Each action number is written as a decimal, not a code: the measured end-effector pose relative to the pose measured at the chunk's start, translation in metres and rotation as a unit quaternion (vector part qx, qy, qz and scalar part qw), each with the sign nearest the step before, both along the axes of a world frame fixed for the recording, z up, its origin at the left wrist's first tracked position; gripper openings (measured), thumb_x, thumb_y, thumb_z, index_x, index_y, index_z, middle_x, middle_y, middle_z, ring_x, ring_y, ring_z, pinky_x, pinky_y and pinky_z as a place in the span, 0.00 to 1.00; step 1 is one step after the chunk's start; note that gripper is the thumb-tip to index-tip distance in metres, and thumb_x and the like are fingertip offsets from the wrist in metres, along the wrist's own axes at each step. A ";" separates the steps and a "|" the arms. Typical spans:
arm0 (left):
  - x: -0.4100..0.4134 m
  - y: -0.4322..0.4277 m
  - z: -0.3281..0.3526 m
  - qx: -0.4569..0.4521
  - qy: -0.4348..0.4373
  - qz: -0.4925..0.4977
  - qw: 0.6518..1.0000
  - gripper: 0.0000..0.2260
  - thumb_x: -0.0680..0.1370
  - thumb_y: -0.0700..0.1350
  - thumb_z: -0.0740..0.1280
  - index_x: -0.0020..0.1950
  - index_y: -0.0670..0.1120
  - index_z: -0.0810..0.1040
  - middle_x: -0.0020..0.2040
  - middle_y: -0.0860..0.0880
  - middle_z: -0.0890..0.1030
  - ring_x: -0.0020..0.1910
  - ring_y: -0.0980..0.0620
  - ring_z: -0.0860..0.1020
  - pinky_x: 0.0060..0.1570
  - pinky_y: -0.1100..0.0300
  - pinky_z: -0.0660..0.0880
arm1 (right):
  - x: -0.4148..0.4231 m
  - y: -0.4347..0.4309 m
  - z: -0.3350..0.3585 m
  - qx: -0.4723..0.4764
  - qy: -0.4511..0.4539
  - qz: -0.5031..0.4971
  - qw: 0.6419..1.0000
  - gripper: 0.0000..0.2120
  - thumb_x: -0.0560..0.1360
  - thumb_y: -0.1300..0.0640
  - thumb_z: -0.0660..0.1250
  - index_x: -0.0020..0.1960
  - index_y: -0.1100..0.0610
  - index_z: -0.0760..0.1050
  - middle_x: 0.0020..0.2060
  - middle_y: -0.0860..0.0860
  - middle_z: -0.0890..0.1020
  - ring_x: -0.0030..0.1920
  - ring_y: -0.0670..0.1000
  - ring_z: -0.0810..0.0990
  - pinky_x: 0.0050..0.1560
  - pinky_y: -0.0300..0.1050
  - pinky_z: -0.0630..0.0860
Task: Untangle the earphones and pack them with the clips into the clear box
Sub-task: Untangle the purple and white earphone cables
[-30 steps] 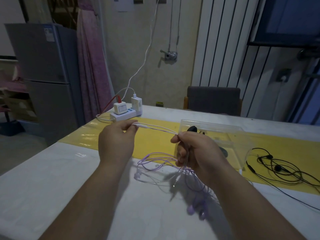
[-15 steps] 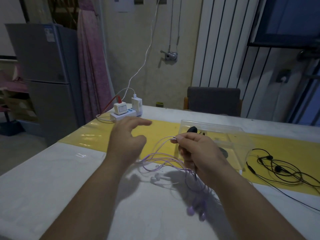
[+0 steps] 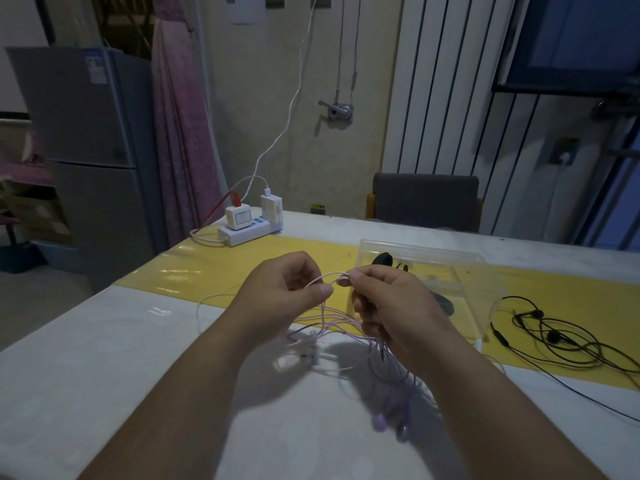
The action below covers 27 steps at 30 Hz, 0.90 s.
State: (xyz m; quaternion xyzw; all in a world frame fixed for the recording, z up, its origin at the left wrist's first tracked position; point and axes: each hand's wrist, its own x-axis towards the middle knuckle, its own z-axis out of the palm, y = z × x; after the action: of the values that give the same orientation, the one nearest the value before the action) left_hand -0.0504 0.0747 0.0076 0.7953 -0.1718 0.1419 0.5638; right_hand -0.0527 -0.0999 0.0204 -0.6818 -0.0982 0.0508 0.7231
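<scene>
Both hands hold the tangled purple earphones point(image 3: 332, 323) above the white table. My left hand point(image 3: 280, 292) pinches a loop of the thin cord between thumb and fingers. My right hand point(image 3: 388, 306) grips the bundle of cord, its fingertips pinching the same loop close to the left hand. The purple earbuds point(image 3: 391, 424) dangle low near the table, and a white earphone piece point(image 3: 308, 351) lies beneath the hands. The clear box point(image 3: 460, 268) stands open behind my right hand with a black clip point(image 3: 382, 260) inside. Black earphones point(image 3: 550, 337) lie tangled at the right.
A white power strip point(image 3: 249, 232) with chargers and cables sits at the table's far left corner. A yellow runner point(image 3: 207, 271) crosses the table. A dark chair point(image 3: 426, 199) stands behind the far edge, a grey fridge point(image 3: 79, 133) at the left.
My left hand let go of the cord end, opened, then came back and now pinches a loop right beside my right hand's fingertips. The right hand kept its grip.
</scene>
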 end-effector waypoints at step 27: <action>0.006 0.011 0.005 -0.148 -0.050 0.310 0.938 0.11 0.74 0.36 0.69 0.43 0.52 0.74 0.37 0.49 0.82 0.38 0.53 0.83 0.47 0.53 0.76 | 0.000 -0.004 0.002 -0.049 0.004 0.001 0.999 0.12 0.77 0.63 0.57 0.37 0.56 0.74 0.25 0.52 0.64 0.23 0.47 0.56 0.26 0.37 0.52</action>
State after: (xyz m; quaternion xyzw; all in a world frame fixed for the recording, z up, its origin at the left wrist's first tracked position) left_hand -0.0449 0.0861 0.0125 0.7085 0.0777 0.3730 0.5940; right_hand -0.0529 -0.1036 0.0225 -0.7163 -0.0934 0.0593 0.6890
